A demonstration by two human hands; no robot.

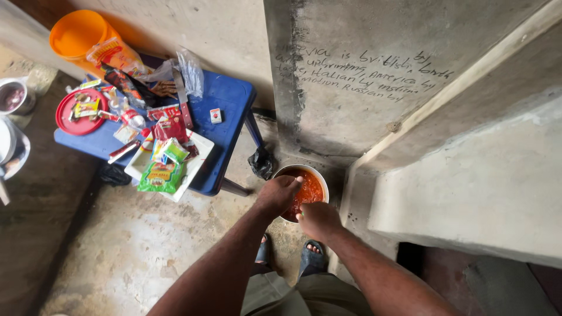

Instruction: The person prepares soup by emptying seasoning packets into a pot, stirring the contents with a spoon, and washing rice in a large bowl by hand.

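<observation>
Both hands grip the rim of a white bowl (319,175) of red sauce, held above the sandalled feet (312,255): the left hand (277,193) at its 9 o'clock, the right hand (318,219) at 6. A black bag (261,162) lies at 10 o'clock, beside the blue table (228,99), which carries packets, a white tray (196,158), a knife (182,102) and a red lid (73,120). An orange bucket (79,35) stands beyond.

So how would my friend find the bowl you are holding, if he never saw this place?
Start at the grey concrete wall with writing on it and look down to its foot, right of the blue table. The white bowl sits there between the left hand and right hand. It alone holds an orange-red sauce.
</observation>
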